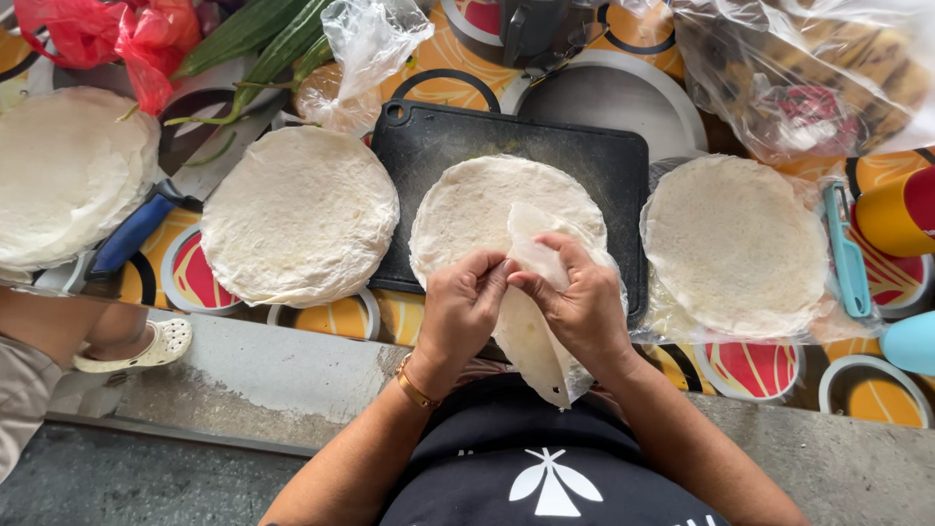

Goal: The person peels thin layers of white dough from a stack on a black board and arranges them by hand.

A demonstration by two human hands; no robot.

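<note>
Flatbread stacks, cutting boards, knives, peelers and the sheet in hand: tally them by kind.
Flatbread stacks: 4
Thin sheet held by left hand and right hand: 1
Black cutting board: 1
Blue-handled knife: 1
Teal peeler: 1
Total: 8

wrapper stacks [299, 214]: 4 | cutting board [604, 161]: 1 | knife [146, 219]: 1 | peeler [845, 251]: 1

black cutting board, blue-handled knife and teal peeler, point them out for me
black cutting board [429, 146], head view, bare top-left part
blue-handled knife [131, 237], head view, on the handle
teal peeler [846, 255], head view, mid handle
</note>
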